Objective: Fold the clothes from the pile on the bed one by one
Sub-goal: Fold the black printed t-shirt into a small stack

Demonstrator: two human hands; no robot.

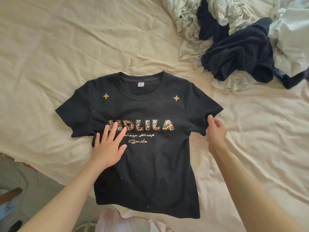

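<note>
A black t-shirt [150,164] with leopard-print letters and gold script lies flat, front up, on the cream bed sheet [66,47], neck towards the far side. My left hand [108,146] presses flat on its chest with the fingers spread, partly covering the first letters. My right hand [215,131] pinches the hem of the right sleeve at the shirt's edge. The pile of unfolded clothes [242,39] lies at the far right of the bed.
The pile holds a dark navy garment [239,52], a pale patterned fabric [189,19] and white cloth [291,39]. The bed's edge runs along the lower left, with floor [33,190] beyond it. A pink-white fabric [127,221] lies at the bottom edge.
</note>
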